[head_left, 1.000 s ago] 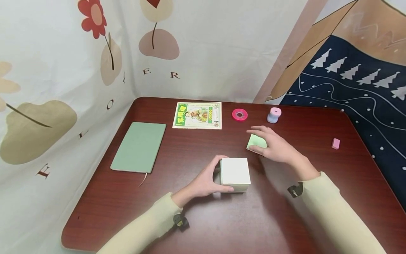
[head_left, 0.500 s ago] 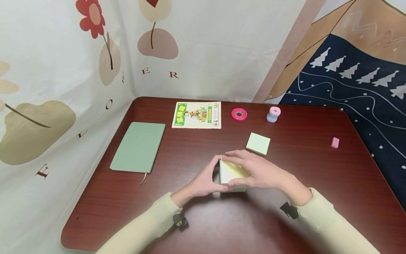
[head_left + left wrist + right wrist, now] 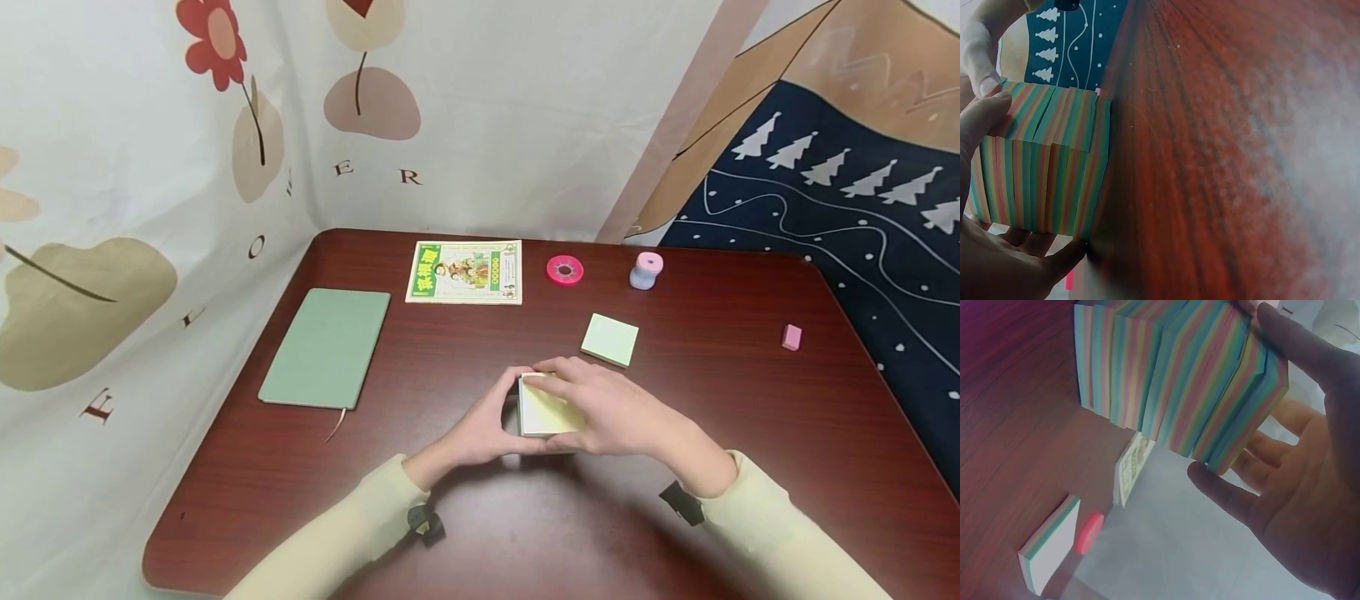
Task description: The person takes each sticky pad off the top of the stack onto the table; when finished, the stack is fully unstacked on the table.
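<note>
A tall stack of square sticky note pads (image 3: 543, 421) stands on the table, pale yellow on top. In the left wrist view the pads' edges (image 3: 1041, 181) show pink, yellow, green and blue stripes. My left hand (image 3: 483, 427) grips the stack's left side, thumb at the near face and fingers at the far one. From the right, my right hand (image 3: 618, 412) holds the uppermost pads between thumb and fingers, as the right wrist view shows (image 3: 1297, 506). The two thumbs nearly meet. Behind my right hand a single sticky note pad (image 3: 610, 340) lies flat.
A green notebook (image 3: 326, 348) with a ribbon lies at the left. Along the back are an illustrated booklet (image 3: 465, 272), a pink round tape-like ring (image 3: 565, 270) and a pink-and-blue spool-shaped item (image 3: 646, 272). A small pink block (image 3: 791, 337) is far right. Fabric walls border the table.
My right hand has come from above the single pad, leftward and nearer, onto the top of the stack, and its fingers have settled slightly there. My left hand keeps its grip.
</note>
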### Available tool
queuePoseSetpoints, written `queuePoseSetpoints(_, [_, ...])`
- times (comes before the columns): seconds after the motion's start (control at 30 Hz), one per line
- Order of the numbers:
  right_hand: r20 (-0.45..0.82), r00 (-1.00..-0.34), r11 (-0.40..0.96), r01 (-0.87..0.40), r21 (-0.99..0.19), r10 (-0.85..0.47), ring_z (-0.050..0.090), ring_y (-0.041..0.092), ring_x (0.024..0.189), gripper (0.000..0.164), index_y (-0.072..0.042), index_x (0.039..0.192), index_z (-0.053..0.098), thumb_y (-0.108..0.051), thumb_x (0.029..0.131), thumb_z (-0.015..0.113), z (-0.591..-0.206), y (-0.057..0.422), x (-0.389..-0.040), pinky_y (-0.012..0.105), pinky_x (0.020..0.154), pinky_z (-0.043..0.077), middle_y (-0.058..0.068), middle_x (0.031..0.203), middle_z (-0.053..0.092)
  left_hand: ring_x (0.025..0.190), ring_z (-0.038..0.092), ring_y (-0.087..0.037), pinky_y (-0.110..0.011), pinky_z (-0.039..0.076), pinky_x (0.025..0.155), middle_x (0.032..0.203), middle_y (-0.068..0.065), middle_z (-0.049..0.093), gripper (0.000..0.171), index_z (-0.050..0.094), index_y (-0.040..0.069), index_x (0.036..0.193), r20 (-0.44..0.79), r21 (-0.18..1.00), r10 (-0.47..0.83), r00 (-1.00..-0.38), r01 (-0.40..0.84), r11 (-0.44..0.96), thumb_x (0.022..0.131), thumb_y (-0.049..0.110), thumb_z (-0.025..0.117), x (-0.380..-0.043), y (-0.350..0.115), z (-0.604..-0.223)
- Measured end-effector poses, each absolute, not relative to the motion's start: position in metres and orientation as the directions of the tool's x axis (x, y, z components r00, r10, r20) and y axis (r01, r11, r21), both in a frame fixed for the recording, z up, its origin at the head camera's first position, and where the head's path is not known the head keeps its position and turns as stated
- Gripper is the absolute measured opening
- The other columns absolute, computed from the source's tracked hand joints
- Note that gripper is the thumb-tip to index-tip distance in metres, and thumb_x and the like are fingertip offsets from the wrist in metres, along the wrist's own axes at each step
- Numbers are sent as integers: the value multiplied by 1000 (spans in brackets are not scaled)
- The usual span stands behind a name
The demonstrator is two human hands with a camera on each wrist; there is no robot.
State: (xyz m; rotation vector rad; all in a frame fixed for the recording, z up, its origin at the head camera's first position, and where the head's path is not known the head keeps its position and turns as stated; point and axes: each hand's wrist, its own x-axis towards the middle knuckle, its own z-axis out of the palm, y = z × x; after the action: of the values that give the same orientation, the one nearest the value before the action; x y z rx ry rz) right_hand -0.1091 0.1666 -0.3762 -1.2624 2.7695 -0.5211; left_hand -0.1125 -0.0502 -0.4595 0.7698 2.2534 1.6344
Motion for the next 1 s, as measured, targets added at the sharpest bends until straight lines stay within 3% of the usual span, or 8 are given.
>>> queuePoseSetpoints(0.23, [93, -669, 620, -725, -300, -737, 50, 14, 116, 70, -18, 135, 59, -46, 76, 82, -371, 168, -107, 35, 86, 48, -3, 132, 54, 126, 46, -29, -53, 33, 106, 135, -3, 51, 86, 39, 16, 139, 99, 941, 549, -830, 258, 220, 70, 11, 89, -112, -49, -459])
queuePoseSetpoints(0.4, [104, -674, 609, -713, -347, -731, 51, 13, 114, 67, -20, 135, 59, -42, 76, 82, -367, 178, -108, 34, 86, 48, -5, 131, 53, 124, 48, -21, -47, 35, 105, 133, 5, 52, 86, 38, 22, 139, 97, 936, 558, -824, 267, 231, 70, 17, 90, -112, -51, -460])
queuePoseSetpoints(0.63, [63, -799, 703, -560, -439, -597, 50, 18, 114, 71, -23, 139, 56, -36, 75, 84, -362, 216, -123, 38, 82, 48, -2, 135, 51, 116, 52, -14, -41, 39, 100, 124, 10, 55, 86, 38, 26, 139, 106, 938, 564, -819, 271, 218, 70, 27, 90, -112, -52, -462])
queuePoseSetpoints(1.0, [46, -930, 817, -344, -462, -366, 49, 27, 100, 69, -5, 136, 55, -23, 76, 84, -392, 301, -166, 45, 79, 43, 14, 125, 54, 115, 51, -12, -39, 38, 100, 125, 9, 54, 85, 39, 31, 136, 102, 936, 557, -824, 269, 226, 69, 24, 90, -112, -52, -463])
